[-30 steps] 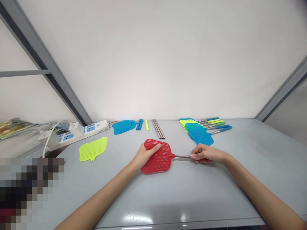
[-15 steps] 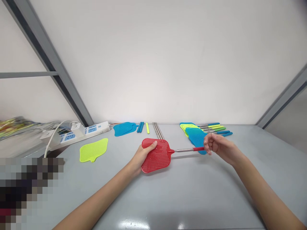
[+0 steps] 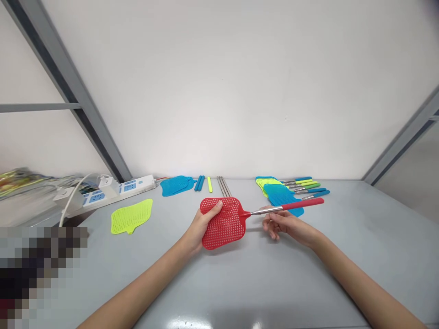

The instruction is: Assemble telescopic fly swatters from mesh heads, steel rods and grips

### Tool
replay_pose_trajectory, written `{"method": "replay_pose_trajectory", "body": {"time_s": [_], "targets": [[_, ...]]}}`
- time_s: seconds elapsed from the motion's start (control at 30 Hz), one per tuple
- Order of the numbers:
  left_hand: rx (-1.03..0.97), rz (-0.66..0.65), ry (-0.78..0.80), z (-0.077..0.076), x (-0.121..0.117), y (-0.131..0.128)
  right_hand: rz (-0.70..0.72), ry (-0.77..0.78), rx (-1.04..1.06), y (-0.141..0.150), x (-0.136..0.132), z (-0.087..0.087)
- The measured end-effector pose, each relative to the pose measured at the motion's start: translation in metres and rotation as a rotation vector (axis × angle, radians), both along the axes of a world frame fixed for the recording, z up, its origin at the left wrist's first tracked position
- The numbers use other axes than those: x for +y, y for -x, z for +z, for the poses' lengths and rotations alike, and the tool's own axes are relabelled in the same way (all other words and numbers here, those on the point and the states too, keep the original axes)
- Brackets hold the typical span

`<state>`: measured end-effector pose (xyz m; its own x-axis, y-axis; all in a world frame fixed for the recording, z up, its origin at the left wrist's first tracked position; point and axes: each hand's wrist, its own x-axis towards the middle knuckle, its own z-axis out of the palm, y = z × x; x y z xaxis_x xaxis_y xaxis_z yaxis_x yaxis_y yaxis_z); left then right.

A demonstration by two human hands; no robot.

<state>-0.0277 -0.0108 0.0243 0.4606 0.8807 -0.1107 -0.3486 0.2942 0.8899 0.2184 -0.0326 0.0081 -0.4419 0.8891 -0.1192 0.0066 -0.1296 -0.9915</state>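
Note:
A red fly swatter (image 3: 224, 228) is raised over the grey table, its perforated head to the left and its red handle pointing right. My left hand (image 3: 200, 226) grips the head's left edge, thumb on top and the other fingers hidden behind. Just below the metal shaft is my right hand (image 3: 284, 226), fingers loosely bent and apart, holding nothing; whether a fingertip touches the shaft is unclear. Behind the red handle lie assembled swatters, with a blue swatter (image 3: 277, 194) on top and a yellow-green swatter (image 3: 264, 184) partly beneath it.
On the left lie a yellow-green swatter head (image 3: 132, 217) and blue swatter heads (image 3: 176, 186). Blue handle grips (image 3: 199, 183), a yellow grip (image 3: 210, 184) and metal rods (image 3: 223, 186) line the back. A power strip (image 3: 118, 192) with a white cable stands at the far left.
My right hand has moved left and down from the handle end to below the shaft, leaving the whole red handle in view. My left hand keeps its hold; the handle tilts slightly upward.

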Motion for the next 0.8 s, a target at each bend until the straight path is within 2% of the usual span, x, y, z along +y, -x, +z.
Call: {"method": "replay_pose_trajectory", "body": {"time_s": [0.23, 0.6, 0.8], "targets": [[0.064, 0.018, 0.026, -0.0055, -0.0032, -0.0056, 0.066, -0.037, 0.028, 0.0041, -0.0042, 0.0053], [0.068, -0.002, 0.050, -0.0085, -0.0033, -0.0081, 0.000, -0.005, 0.055, 0.0066, -0.0052, 0.0045], [0.098, 0.033, 0.000, -0.0083, -0.0018, -0.0081, -0.033, -0.010, 0.066, 0.0060, -0.0046, 0.0043]]}}
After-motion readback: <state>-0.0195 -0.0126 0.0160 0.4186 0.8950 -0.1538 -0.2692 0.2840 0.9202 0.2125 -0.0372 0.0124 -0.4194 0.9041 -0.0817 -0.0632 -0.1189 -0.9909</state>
